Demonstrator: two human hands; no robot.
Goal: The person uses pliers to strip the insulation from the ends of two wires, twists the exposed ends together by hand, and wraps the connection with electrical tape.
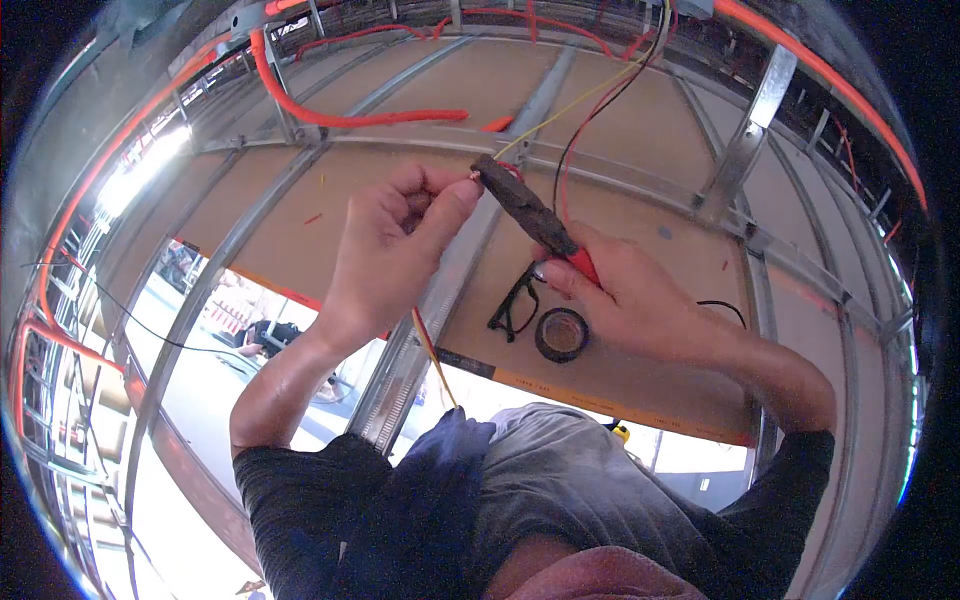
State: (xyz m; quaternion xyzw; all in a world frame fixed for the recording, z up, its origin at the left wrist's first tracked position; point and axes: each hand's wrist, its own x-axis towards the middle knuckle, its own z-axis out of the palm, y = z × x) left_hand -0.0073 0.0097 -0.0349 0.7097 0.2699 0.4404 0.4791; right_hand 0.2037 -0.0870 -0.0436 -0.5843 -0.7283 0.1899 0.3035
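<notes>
My right hand (625, 290) is wrapped round the red handles of a pair of pliers (525, 208), whose dark, worn jaws point up and left. At the jaw tips, the thumb and fingers of my left hand (395, 240) pinch a wire (474, 177) with a bit of copper showing. Most of that wire is hidden by the fingers. A yellow wire (570, 105) runs from near the jaws to the top, beside a black wire (557, 165) and a red wire (590, 115). Below my left wrist hang red and yellow wires (432, 350).
Black-framed glasses (515, 305) and a roll of black tape (562, 334) lie on the brown board (640, 350). Metal studs (395, 385) cross it. Orange conduit (350, 118) bends along the frame above. A person (268, 338) is beyond the opening at lower left.
</notes>
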